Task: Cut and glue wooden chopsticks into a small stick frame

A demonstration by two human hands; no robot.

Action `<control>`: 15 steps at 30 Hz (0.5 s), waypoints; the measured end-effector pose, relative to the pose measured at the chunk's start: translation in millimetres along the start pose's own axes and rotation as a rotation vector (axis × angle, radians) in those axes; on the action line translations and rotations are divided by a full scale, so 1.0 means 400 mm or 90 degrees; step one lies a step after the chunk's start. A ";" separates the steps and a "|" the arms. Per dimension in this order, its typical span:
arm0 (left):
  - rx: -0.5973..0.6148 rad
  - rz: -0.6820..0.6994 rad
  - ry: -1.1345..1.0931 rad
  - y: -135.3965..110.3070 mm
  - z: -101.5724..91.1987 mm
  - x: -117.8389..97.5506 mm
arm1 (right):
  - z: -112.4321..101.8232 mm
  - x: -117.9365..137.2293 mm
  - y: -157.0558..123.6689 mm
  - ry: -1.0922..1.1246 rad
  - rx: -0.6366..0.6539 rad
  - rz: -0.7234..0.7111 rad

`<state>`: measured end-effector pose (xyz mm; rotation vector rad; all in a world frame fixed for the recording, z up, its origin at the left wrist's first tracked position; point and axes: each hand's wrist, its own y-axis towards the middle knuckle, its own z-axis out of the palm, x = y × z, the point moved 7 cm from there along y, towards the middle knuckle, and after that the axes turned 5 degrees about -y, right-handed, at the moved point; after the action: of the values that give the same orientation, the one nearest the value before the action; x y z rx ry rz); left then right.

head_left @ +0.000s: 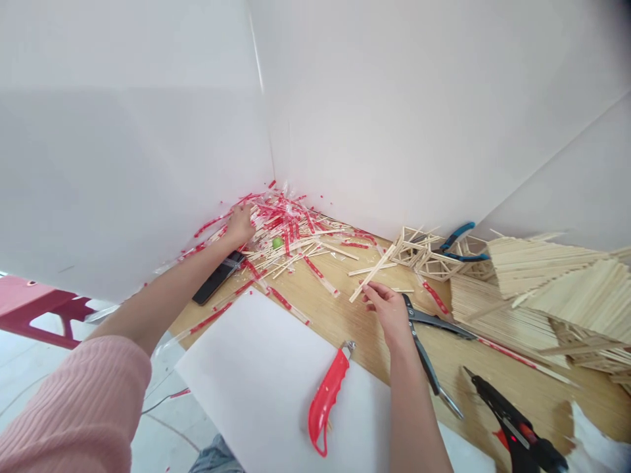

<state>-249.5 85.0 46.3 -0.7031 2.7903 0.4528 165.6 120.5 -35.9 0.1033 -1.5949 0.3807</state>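
My left hand (240, 225) reaches into a pile of thin bamboo sticks (315, 248) and red-and-clear plastic wrappers (280, 210) in the corner. Its fingers curl at the pile's left side; what they grip, if anything, is hidden. Between thumb and fingers of my right hand (387, 310) are bamboo sticks (373, 274), slanting up and away above the table. Just right of that hand lie dark-handled cutters (438, 322). A red-handled tool (328, 401) with a metal tip rests on a white sheet (256, 387) between my arms.
White panels (419, 118) rise behind the table (365, 328). A phone (217, 279) lies beside my left forearm. Small stick frames (428, 256) with blue-handled pliers (461, 243) and larger stick panels (582, 282) stand right. A black glue gun (515, 420) lies front right.
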 end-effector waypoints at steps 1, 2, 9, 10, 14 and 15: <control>-0.013 0.032 0.003 -0.017 0.003 -0.033 | 0.001 0.000 0.000 0.001 0.002 -0.002; -0.008 0.120 0.015 -0.041 0.015 -0.082 | 0.002 0.000 0.000 0.001 0.002 -0.003; 0.202 0.175 0.031 -0.146 0.172 -0.188 | 0.004 0.018 -0.009 -0.005 -0.001 -0.009; 0.193 0.150 0.000 -0.138 0.178 -0.183 | 0.004 0.020 -0.009 -0.004 0.000 -0.010; 0.214 0.118 -0.100 -0.092 0.195 -0.172 | 0.000 0.019 -0.008 0.002 0.005 -0.014; 0.227 0.107 -0.132 -0.082 0.196 -0.169 | -0.001 0.019 -0.008 0.003 0.005 -0.014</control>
<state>-164.1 113.5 -14.3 -0.3253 2.6390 0.0448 166.2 119.0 -28.0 0.1259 -1.5869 0.3693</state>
